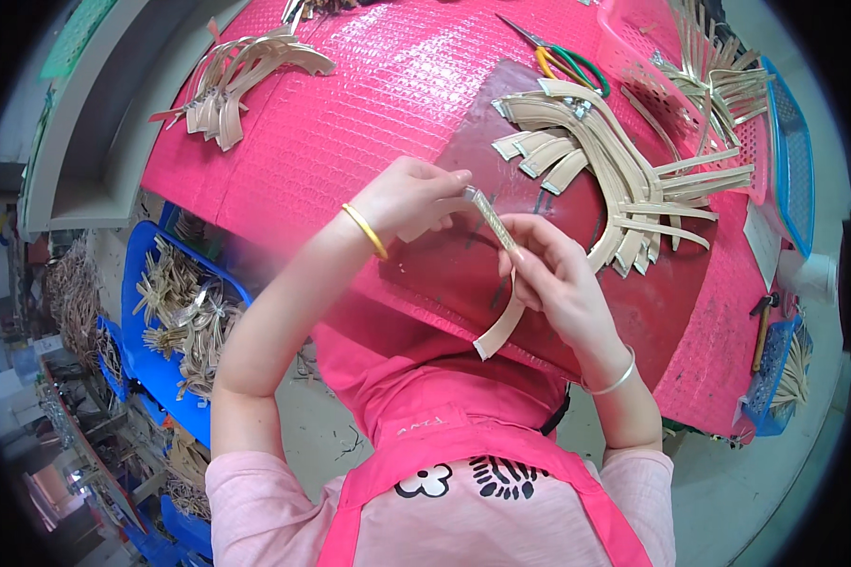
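Between my hands is a thin strap, with a glittery, gold-toned upper length (490, 219) and a beige tail (501, 331) curving down toward me. My left hand (416, 198) pinches its far end, where a small pale tip shows at the fingertips. My right hand (553, 269) grips it lower down between thumb and fingers. Both hands are above a dark red mat (444, 255). Just beyond my right hand, a fanned pile of beige straps (605, 161) lies on the mat, some with silvery ends.
Scissors with yellow and green handles (572, 66) lie at the far edge of the mat. A bundle of straps (251, 80) rests far left on the pink table cover (350, 85). Pink (624, 42) and blue baskets (792, 156) stand right; a blue bin (142, 283) is at left.
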Available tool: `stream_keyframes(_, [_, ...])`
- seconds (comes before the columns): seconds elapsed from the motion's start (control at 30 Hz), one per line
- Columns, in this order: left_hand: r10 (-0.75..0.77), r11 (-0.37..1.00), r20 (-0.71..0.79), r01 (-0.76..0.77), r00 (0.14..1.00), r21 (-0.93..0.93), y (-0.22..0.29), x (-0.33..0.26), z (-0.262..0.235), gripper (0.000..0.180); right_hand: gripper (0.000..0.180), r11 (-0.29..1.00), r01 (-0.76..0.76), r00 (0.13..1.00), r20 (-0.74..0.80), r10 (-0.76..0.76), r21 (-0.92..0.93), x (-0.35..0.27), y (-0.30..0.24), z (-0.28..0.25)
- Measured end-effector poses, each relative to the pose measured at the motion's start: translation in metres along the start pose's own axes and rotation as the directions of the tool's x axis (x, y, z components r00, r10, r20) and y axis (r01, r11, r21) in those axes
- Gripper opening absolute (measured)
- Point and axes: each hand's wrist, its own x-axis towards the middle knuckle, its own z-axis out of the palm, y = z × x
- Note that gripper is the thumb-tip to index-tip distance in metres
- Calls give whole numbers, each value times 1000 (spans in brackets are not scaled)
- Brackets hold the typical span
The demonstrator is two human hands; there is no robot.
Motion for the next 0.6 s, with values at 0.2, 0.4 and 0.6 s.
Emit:
stream_keyframes(0.2, [45,979,35,-37,998,-199,-7,-9,6,24,20,996,6,994,-112,-15,-87,18,32,3])
stream_keyframes(0.4, [136,974,15,-131,991,-184,-4,-16,12,25,19,999,0,990,-144,-6,-41,9,23,10])
stream_keyframes(0.6, [190,963,44,-178,981,-200,-12,-12,11,24,18,999,-46,977,-208,47,10,4,20,11])
